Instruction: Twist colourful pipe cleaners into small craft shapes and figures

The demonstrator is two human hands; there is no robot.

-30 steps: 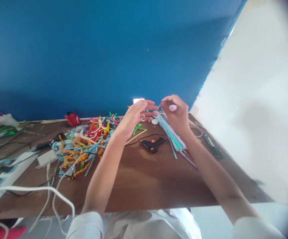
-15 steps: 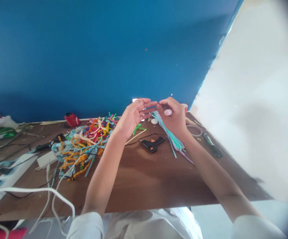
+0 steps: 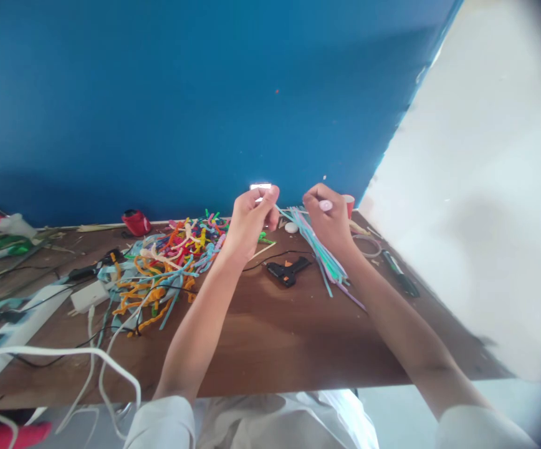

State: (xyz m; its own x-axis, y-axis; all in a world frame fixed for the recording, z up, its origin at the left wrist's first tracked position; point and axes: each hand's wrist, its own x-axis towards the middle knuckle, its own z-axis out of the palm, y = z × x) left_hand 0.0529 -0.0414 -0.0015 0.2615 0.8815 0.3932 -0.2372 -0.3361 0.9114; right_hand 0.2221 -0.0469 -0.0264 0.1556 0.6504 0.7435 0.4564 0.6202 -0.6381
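Note:
My left hand point(image 3: 252, 219) is closed in a pinch near the back of the table. A thin light blue pipe cleaner runs from its fingertips toward a bundle of pale blue, green and lilac pipe cleaners point(image 3: 323, 254). My right hand point(image 3: 329, 218) is curled shut just above that bundle. Out of its fist sticks the rounded, pale pink end of an object point(image 3: 325, 205); its kind is hidden by the fingers. Between my forearms lies a black glue gun point(image 3: 287, 272). Behind my left hand a bright-screened phone point(image 3: 260, 186) shows in part.
A tangled heap of coloured pipe cleaners point(image 3: 167, 268) covers the table's left part. White cables point(image 3: 111, 358), a power strip point(image 3: 27, 330) and a white adapter point(image 3: 90, 296) lie nearer left. To the right are a dark marker point(image 3: 400, 274), a tape ring point(image 3: 368, 246) and a red cup point(image 3: 349, 204).
The fingers of my left hand were outstretched near my right fingertips; now they are pinched on a light blue strand. My hands have moved apart, the right slightly rightward with the pink-ended object.

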